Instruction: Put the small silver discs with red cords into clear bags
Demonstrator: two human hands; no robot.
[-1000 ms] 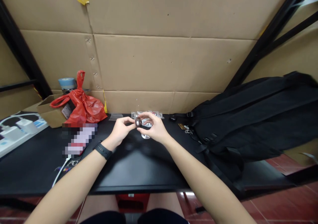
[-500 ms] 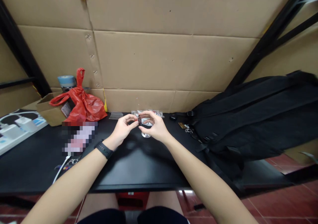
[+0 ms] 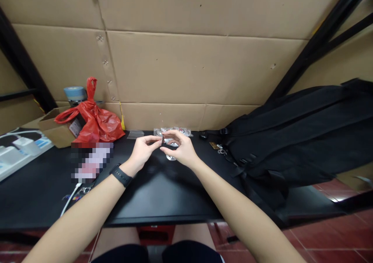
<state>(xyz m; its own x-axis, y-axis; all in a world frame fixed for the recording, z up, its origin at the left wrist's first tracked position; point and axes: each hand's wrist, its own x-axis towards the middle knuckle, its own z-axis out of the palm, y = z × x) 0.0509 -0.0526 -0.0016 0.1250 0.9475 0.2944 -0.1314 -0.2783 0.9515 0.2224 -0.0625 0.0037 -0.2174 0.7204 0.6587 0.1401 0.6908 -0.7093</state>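
Above the black table (image 3: 163,201), my left hand (image 3: 143,151) pinches a small dark flat piece (image 3: 162,140), seen nearly edge-on. My right hand (image 3: 183,148) is curved around the other side of that piece, thumb and fingers apart; whether its fingertips touch the piece is hard to tell. Under the right hand's thumb lies a round silvery item (image 3: 170,157) on the table, partly hidden. Just behind the hands are clear plastic packets (image 3: 185,131) with small things in them, too small to name.
On the left are a red plastic bag (image 3: 100,123), a cardboard box (image 3: 55,129), a white power strip (image 3: 43,143) and a blurred-out item with a white cable. A black backpack (image 3: 303,138) and keys (image 3: 221,150) lie on the right. Cardboard (image 3: 180,68) stands behind.
The dark piece between the hands has turned from showing a rounded face to nearly edge-on. My right thumb has shifted slightly left. The camera view has moved a little.
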